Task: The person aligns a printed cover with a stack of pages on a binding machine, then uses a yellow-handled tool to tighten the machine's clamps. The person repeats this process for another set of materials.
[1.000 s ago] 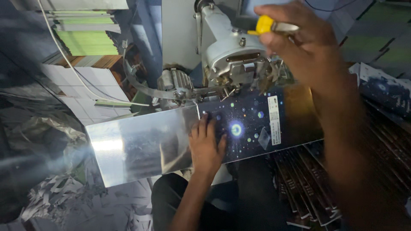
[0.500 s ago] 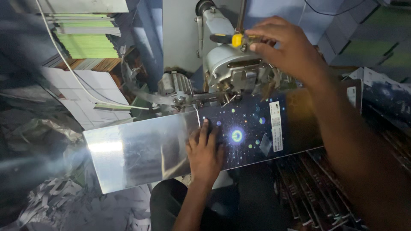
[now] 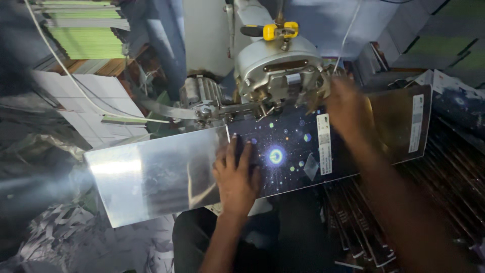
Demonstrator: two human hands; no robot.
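While the left hand (image 3: 236, 178) lies flat, fingers spread and palm down, it presses on a long glossy sheet (image 3: 283, 151) that stretches across the lap; nothing is gripped, only held down. To the left of that hand the sheet is bare and silvery, catching a bright glare; under the fingertips and off to the right it turns dark, printed with small glowing dots and a pale label strip.

Further right and a little beyond, the right hand (image 3: 348, 108) rests on the dark part of the sheet, close to the machine. It is blurred, so I cannot tell whether it is open or pinching the edge.

Just past both hands, the far edge of the sheet sits under the head of a grey metal machine (image 3: 278, 71), with a yellow-handled tool (image 3: 270, 31) on top of it. As a judgement, the sheet looks placed and steadied at the machine, while any work along its edge is not visibly finished.

Beyond the left hand, stacks of green and white paper (image 3: 86, 43) stand by the wall, and shredded offcuts (image 3: 76, 237) lie low on the left.
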